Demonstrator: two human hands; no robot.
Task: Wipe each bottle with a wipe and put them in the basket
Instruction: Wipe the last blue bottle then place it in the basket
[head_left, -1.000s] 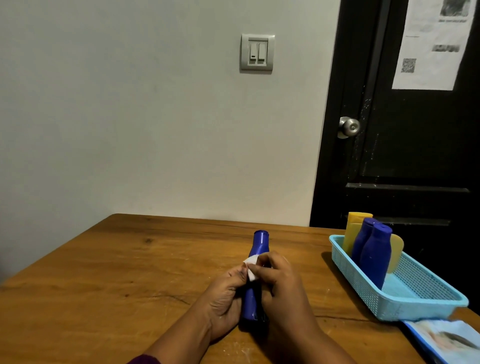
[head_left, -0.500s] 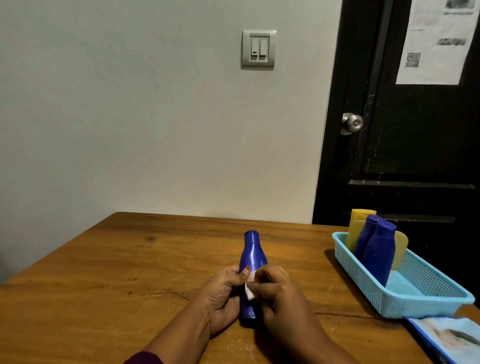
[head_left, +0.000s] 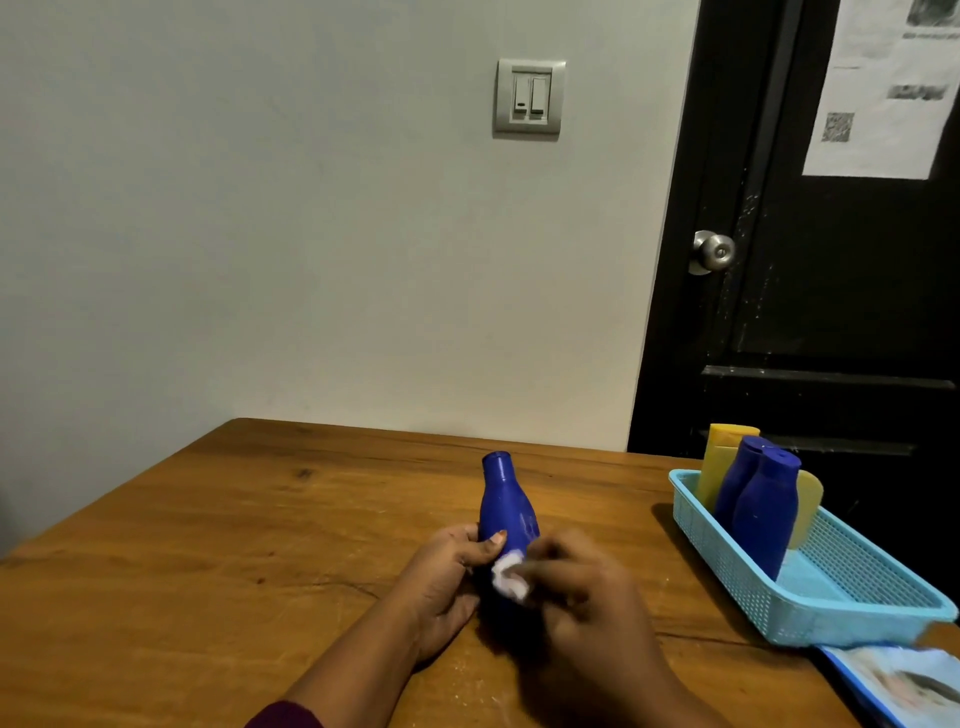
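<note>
Bearing the basket (head_left: 737, 582), the table (head_left: 208, 571) fronts a wall (head_left: 260, 260).

Smooth blue plastic bottle (head_left: 506, 506), perforated plastic basket (head_left: 727, 566), scuffed grainy wooden table (head_left: 234, 545), shiny metal doorknob (head_left: 716, 251)

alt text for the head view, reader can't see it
A person's left hand grips a blue bottle, roughly upright, at a wooden table while the right hand presses a white wipe against its side. At right, a light blue basket holds blue and yellow bottles.
</note>
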